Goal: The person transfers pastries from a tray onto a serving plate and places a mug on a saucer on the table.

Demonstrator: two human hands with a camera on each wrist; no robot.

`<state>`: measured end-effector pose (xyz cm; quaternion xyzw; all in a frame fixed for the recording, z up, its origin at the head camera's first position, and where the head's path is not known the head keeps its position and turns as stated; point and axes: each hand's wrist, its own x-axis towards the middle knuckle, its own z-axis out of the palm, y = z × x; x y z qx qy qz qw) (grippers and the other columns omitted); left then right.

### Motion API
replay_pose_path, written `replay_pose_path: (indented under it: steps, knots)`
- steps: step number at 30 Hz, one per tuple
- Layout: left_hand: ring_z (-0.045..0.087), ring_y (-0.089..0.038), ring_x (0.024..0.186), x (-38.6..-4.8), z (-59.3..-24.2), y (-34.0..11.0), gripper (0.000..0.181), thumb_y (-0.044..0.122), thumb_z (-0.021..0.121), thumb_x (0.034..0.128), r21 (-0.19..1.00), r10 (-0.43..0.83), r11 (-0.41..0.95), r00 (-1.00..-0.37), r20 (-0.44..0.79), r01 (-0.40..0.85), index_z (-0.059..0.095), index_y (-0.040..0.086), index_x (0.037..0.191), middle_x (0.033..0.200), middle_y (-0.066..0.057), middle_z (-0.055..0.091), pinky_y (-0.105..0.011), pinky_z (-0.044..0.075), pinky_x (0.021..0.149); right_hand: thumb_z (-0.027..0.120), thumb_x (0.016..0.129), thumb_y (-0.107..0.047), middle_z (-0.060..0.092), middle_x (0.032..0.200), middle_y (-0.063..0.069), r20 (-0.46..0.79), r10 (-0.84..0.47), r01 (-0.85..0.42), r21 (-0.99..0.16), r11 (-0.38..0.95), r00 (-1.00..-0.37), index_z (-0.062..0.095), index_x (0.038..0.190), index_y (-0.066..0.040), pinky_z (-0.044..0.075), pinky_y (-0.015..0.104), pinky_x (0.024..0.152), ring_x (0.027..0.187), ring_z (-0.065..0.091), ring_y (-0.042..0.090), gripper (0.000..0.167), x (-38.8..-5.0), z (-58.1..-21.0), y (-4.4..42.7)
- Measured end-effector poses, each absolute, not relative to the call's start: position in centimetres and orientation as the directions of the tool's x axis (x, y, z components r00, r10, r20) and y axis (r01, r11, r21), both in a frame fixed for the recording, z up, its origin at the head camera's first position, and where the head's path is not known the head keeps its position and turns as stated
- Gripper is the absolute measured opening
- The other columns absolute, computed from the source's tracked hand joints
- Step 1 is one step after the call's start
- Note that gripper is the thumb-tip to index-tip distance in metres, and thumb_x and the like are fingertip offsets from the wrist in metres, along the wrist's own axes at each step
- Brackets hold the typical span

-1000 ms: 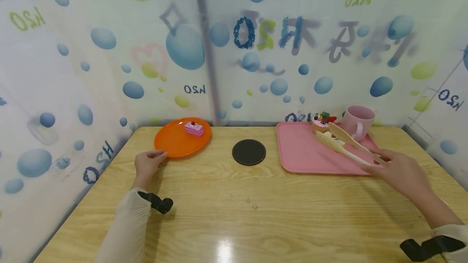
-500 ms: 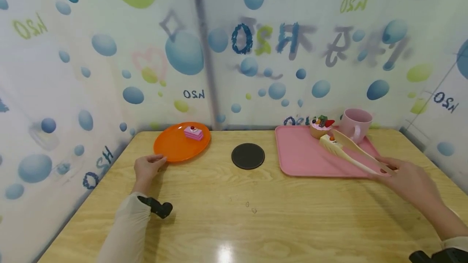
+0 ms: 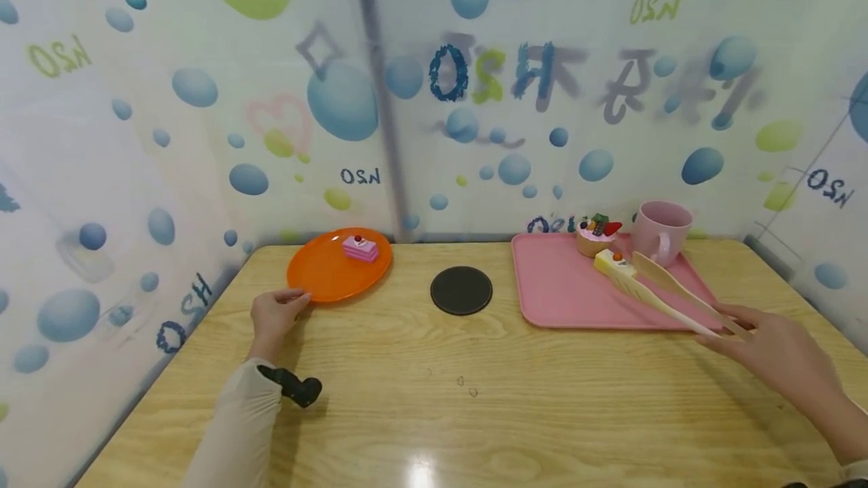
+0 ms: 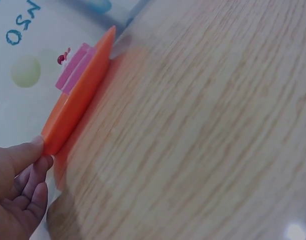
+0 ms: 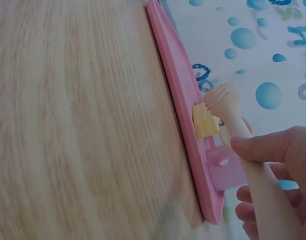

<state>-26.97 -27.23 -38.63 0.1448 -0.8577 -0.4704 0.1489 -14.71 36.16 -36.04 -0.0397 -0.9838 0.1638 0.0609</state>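
Observation:
My left hand (image 3: 276, 315) pinches the near-left rim of an orange plate (image 3: 319, 277) between thumb and fingers. A pink toy cake slice (image 3: 360, 248) with a cherry on top sits on that plate. At the right, my right hand (image 3: 780, 345) grips pale serving tongs (image 3: 678, 300), whose arms are spread apart. A yellow toy cake slice (image 3: 613, 263) lies on the pink tray (image 3: 563, 300), just beyond the tong tips. In the right wrist view, the slotted tong head (image 5: 224, 101) partly overlaps the yellow slice (image 5: 205, 121); whether they touch, I cannot tell.
Behind the yellow slice on the tray stand a fruit-topped toy cupcake (image 3: 595, 236) and a pink mug (image 3: 661, 232). A round black coaster (image 3: 461, 291) lies between plate and tray on the wooden table (image 3: 420, 360). A patterned curtain (image 3: 420, 134) hangs behind.
The tongs have drawn back toward me and to the right, uncovering the yellow cake slice on the tray. My left hand keeps its hold on the plate rim. The head view has tilted slightly.

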Motion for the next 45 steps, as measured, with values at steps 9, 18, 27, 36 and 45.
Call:
replay_pose_path:
  steps: [9, 18, 27, 36, 45]
  knots:
    - [0.052, -0.005, 0.057, -27.1, -39.2, -27.7, 0.03, 0.015, 0.073, 0.0786, 0.873, -0.365, 0.486, -0.916, 0.168, -0.034, 0.069, -0.008, 0.096, 0.066, -0.004, 0.064, -0.016, 0.043, 0.051, 0.062, 0.081, -0.054, 0.058, 0.1, 0.032, 0.105, 0.074, 0.037, -0.32, 0.947, -0.992, 0.049, 0.121, 0.012, 0.042, 0.054, 0.063, 0.087, 0.053, 0.047, 0.078, -14.4, -36.5, 36.9]
    - [0.051, -0.001, 0.059, -27.4, -39.0, -27.4, 0.032, 0.012, 0.07, 0.0817, 0.855, -0.38, 0.51, -0.916, 0.13, -0.09, 0.065, -0.009, 0.105, 0.072, -0.007, 0.066, -0.014, 0.043, 0.051, 0.059, 0.081, -0.057, 0.052, 0.106, 0.038, 0.061, 0.107, 0.085, -0.296, 0.951, -0.992, 0.046, 0.121, 0.014, 0.04, 0.058, 0.068, 0.091, 0.048, 0.051, 0.082, -15.0, -36.7, 37.2]
    - [0.051, -0.005, 0.062, -27.3, -39.1, -27.6, 0.032, 0.012, 0.069, 0.0824, 0.857, -0.383, 0.506, -0.915, 0.126, -0.094, 0.065, -0.009, 0.105, 0.077, -0.008, 0.066, -0.015, 0.043, 0.052, 0.057, 0.081, -0.059, 0.058, 0.089, 0.03, 0.017, 0.105, 0.095, -0.313, 0.945, -0.994, 0.042, 0.124, 0.016, 0.039, 0.04, 0.056, 0.069, 0.049, 0.029, 0.088, -15.9, -36.6, 37.2]
    - [0.051, -0.001, 0.059, -27.3, -39.1, -27.6, 0.032, 0.012, 0.07, 0.0819, 0.872, -0.371, 0.483, -0.921, 0.121, -0.079, 0.064, -0.01, 0.106, 0.072, -0.004, 0.065, -0.015, 0.043, 0.052, 0.056, 0.078, -0.064, 0.046, 0.112, 0.04, -0.003, 0.15, 0.143, -0.316, 0.938, -0.989, 0.042, 0.124, 0.015, 0.043, 0.048, 0.059, 0.08, 0.051, 0.041, 0.092, -16.5, -37.2, 37.2]
    - [0.052, 0.002, 0.057, -27.4, -39.2, -27.7, 0.032, 0.011, 0.07, 0.0815, 0.876, -0.372, 0.477, -0.919, 0.129, -0.07, 0.065, -0.009, 0.105, 0.07, -0.003, 0.065, -0.014, 0.043, 0.052, 0.059, 0.075, -0.065, 0.047, 0.112, 0.04, 0.03, 0.151, 0.134, -0.31, 0.941, -0.988, 0.045, 0.121, 0.015, 0.042, 0.055, 0.065, 0.092, 0.047, 0.052, 0.093, -17.3, -37.8, 37.0]
